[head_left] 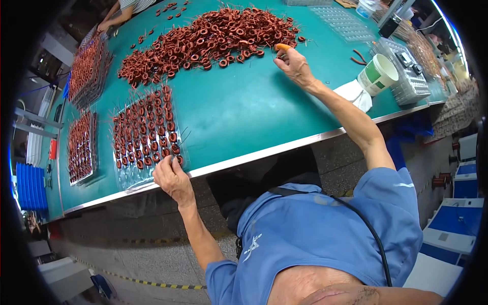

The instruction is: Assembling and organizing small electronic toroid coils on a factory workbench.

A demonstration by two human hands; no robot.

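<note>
My left hand (pixel 174 179) is at the near right corner of a clear plastic tray (pixel 129 179). Its thumb and fingers are pinched on a copper-wound ring coil at the end of a row; the fingertips partly hide it. Rows of similar ring coils (pixel 147 127) fill most of that tray, their wire ends sticking up. My right hand (pixel 296 66) hovers by the right end of a large heap of ring coils (pixel 218 38). An orange finger cover (pixel 282 47) is on its index finger. Thumb and index finger are apart, with nothing visible between them.
Another filled tray (pixel 81 147) and a stack of filled trays (pixel 89 68) stand at the left. A white-green bucket (pixel 378 74), a white cloth (pixel 354 95), pliers (pixel 359 57) and empty trays (pixel 343 23) are at the right. Another person's arm (pixel 117 18) reaches in at the far left.
</note>
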